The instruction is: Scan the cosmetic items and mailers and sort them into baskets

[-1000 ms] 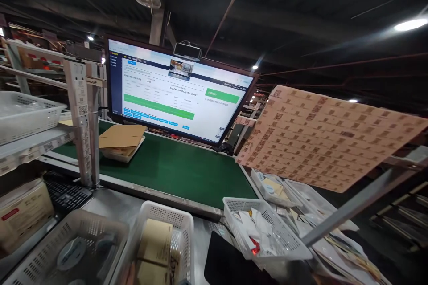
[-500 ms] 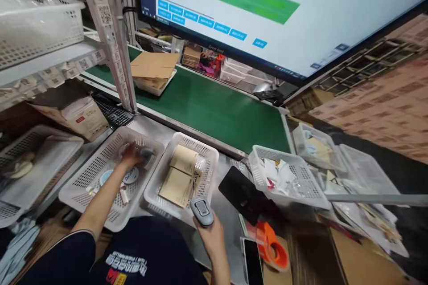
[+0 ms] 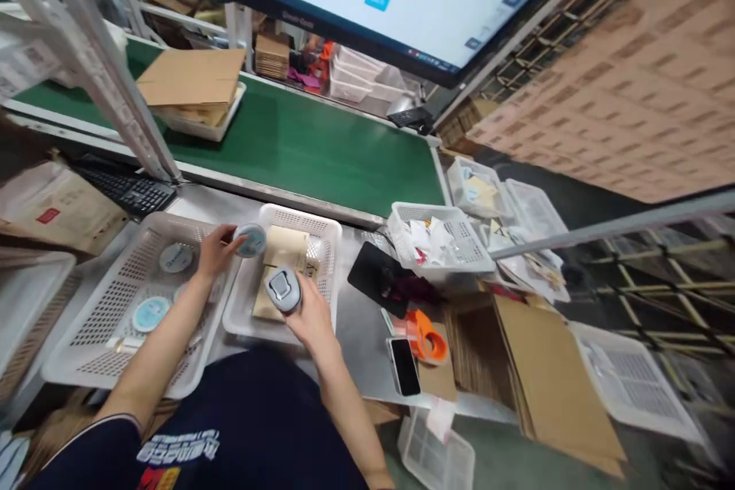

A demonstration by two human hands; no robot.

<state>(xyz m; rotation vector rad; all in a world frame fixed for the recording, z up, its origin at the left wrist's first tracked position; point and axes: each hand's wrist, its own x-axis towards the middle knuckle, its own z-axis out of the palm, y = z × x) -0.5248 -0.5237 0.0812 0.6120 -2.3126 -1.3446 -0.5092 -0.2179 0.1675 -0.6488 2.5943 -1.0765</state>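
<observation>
My left hand [image 3: 217,251] grips a round, light-blue-lidded container [image 3: 250,240] by its edge, between the two white baskets. In the left basket [image 3: 74,352] lie another blue-lidded round container [image 3: 151,314], a paler round one [image 3: 175,257] and a small white tube-like item [image 3: 125,344]. My right hand [image 3: 310,312] is wrapped round a grey handheld scanner [image 3: 283,291], held above the right basket [image 3: 336,260]. Flat tan packets [image 3: 287,246] lie in that basket, partly hidden by the scanner.
Behind the baskets runs a green conveyor [image 3: 321,145] carrying cardboard in a tray [image 3: 195,126]. A monitor [image 3: 321,8] hangs above. To the right are a phone [image 3: 405,367], an orange tape dispenser [image 3: 428,341], a black pad [image 3: 376,276] and a basket of papers [image 3: 471,245].
My left hand has lifted the round container out of the left basket and moved right. The scanner has come nearer to it, over the right basket. The camera view has turned rightward.
</observation>
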